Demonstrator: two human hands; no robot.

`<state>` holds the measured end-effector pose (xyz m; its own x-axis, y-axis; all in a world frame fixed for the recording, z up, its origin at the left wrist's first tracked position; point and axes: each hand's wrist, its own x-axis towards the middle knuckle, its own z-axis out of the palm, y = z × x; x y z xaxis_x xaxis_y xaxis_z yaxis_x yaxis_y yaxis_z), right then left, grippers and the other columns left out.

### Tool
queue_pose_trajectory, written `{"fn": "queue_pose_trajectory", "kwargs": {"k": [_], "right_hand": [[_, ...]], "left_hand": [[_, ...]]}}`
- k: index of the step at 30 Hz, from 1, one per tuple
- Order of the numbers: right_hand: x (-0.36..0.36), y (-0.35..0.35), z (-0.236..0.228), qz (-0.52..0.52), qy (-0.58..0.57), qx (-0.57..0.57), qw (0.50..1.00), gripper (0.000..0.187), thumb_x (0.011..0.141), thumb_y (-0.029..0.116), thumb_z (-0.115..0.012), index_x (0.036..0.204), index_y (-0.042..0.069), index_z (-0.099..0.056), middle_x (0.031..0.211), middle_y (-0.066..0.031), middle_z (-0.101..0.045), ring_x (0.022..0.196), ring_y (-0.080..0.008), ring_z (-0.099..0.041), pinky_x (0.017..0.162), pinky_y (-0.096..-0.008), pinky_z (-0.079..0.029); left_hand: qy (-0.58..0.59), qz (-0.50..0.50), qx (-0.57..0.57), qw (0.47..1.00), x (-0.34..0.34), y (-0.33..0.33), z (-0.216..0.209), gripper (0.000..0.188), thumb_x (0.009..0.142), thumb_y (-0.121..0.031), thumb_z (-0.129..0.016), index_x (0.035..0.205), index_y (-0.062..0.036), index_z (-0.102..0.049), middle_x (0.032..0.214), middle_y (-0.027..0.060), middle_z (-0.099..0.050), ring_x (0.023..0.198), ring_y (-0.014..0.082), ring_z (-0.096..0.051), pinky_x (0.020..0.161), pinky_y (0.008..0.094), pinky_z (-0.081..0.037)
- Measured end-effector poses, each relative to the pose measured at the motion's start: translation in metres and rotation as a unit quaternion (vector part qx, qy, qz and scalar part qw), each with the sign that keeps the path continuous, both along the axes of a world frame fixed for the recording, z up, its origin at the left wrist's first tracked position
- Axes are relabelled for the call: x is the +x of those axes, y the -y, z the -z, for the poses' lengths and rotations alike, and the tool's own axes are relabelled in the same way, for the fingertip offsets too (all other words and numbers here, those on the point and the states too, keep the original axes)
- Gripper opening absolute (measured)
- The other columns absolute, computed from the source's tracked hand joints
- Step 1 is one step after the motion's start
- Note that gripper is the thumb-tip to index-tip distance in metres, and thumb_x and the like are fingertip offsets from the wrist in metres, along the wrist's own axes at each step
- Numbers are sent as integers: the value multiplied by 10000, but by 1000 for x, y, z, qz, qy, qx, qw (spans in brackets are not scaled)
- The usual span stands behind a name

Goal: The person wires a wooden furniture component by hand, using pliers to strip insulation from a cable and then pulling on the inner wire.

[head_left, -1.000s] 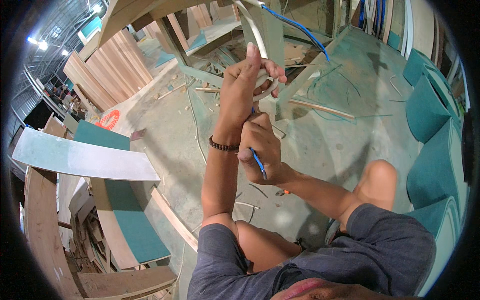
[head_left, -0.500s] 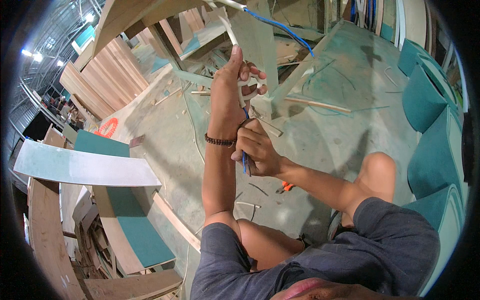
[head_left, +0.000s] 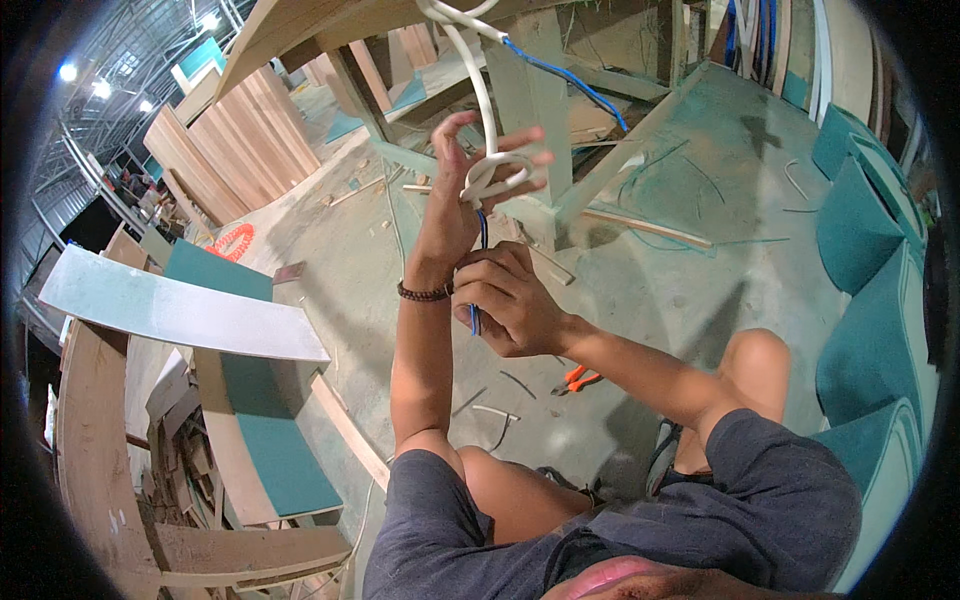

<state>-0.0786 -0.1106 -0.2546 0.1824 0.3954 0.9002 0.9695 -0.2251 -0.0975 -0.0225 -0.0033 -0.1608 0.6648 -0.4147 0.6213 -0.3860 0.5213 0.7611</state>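
A white sheathed cable (head_left: 484, 90) hangs from the wooden frame above and is looped into a loose knot in front of my left palm. My left hand (head_left: 455, 185) is open, its fingers spread behind the knot and slightly blurred. From the sheath's lower end come thin blue and dark wires (head_left: 484, 230). My right hand (head_left: 508, 300) is closed around these wires beside my left wrist, and their tips stick out below the fist. Another stretch of the same white cable ends in blue wires (head_left: 570, 75) at the upper right of the knot.
Orange-handled pliers (head_left: 576, 380) lie on the concrete floor near my right forearm. A curved white and teal panel (head_left: 190, 310) rests on wooden frames at left. Teal curved panels (head_left: 860, 210) line the right side. Wood strips (head_left: 650, 227) and cable scraps (head_left: 495, 410) litter the floor.
My left hand has let go of the white cable, its fingers opening out. The knot now hangs clear in front of the palm. My right hand still grips the wires, slightly further left.
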Motion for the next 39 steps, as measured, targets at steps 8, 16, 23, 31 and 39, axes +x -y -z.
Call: {"fn": "queue_pose_trajectory", "kwargs": {"k": [8,16,23,31,39], "right_hand": [[-14,-2,2,-30,7,13,999,192,882,263,-716,930,113,-606,1048,-57,-590,1102,-271,-580,1087,-479,-368],[-7,-9,-20,-104,88,-5,991,446,887,282,-724,566,111,-467,575,-48,-434,556,-257,-508,636,-398,-450],[-22,-42,0,-13,53,57,997,404,885,176,-658,539,108,-462,511,-72,-443,491,-263,-458,585,-397,-396],[3,-36,14,-58,73,2,996,387,898,185,-657,568,99,-475,544,-76,-482,527,-283,-498,642,-405,-446],[-47,18,5,-273,95,-250,924,356,838,221,-754,646,96,-482,719,-48,-492,690,-234,-544,634,-381,-475]], "left_hand": [[27,-25,113,993,-5,-26,-8,544,1034,-492,-494,1194,16,-606,1132,186,-649,1030,324,-671,861,477,-594],[-90,-55,3,994,-14,-8,-22,388,1024,-444,-506,962,-73,-602,971,92,-606,885,221,-627,714,368,-588],[-172,-129,-34,976,-14,-13,-27,242,976,-288,-508,967,-63,-595,905,76,-623,827,233,-614,591,301,-462],[-128,-126,-38,983,5,-22,-24,255,986,-272,-562,1002,-27,-628,932,106,-663,897,259,-679,689,352,-565],[6,-319,78,945,46,-70,6,357,1015,-349,-615,1104,-10,-680,1031,127,-730,994,204,-722,715,344,-615]]}}
